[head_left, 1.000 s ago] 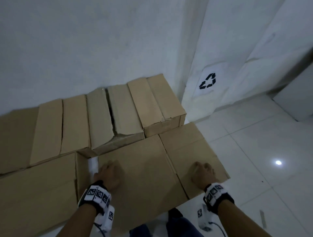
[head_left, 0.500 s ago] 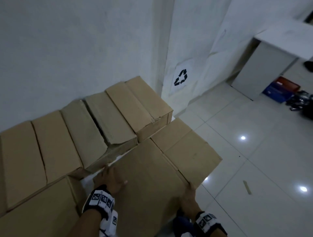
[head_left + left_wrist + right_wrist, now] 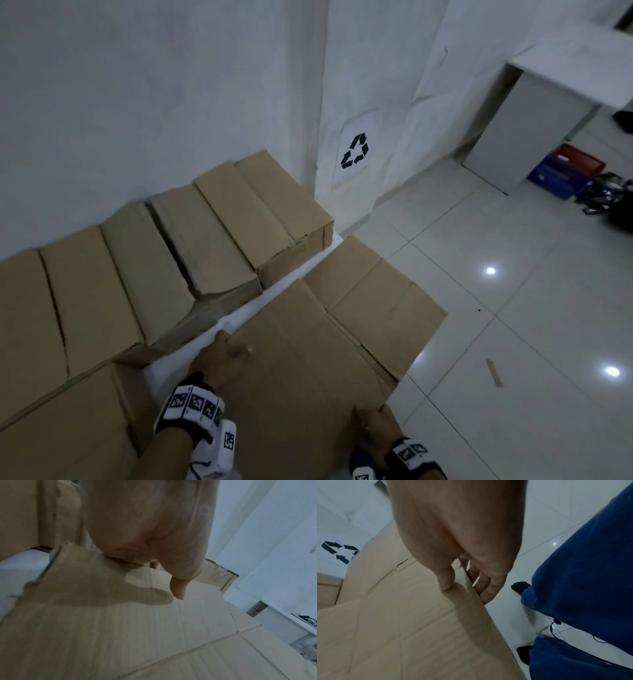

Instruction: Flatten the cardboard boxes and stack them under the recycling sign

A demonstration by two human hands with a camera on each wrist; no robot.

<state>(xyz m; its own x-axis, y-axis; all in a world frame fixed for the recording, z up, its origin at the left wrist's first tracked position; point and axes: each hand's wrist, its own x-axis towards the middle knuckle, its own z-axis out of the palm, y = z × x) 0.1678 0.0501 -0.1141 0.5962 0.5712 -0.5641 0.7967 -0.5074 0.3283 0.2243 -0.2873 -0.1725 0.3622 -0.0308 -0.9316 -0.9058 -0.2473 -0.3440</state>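
A flattened cardboard box [image 3: 335,346] is held up off the white floor, tilted, at the centre bottom of the head view. My left hand [image 3: 224,353] grips its far left edge, thumb [image 3: 178,589] on top and fingers hidden underneath. My right hand [image 3: 375,425] pinches its near right edge, thumb [image 3: 446,580] on top and fingers [image 3: 485,588] below. The recycling sign [image 3: 355,150] is a white sheet on the wall corner beyond the box, also in the right wrist view [image 3: 339,551].
Several closed cardboard boxes [image 3: 191,240] line the left wall, and another flat box [image 3: 58,428] lies at the lower left. A grey cabinet [image 3: 534,120], a blue and red crate [image 3: 565,168] and dark clutter stand far right. A tape scrap [image 3: 494,372] lies on the tiles.
The flat box went from lying under both pressing hands to being lifted; both hands moved to its edges and took hold. My view swung right, bringing in the cabinet and crate.
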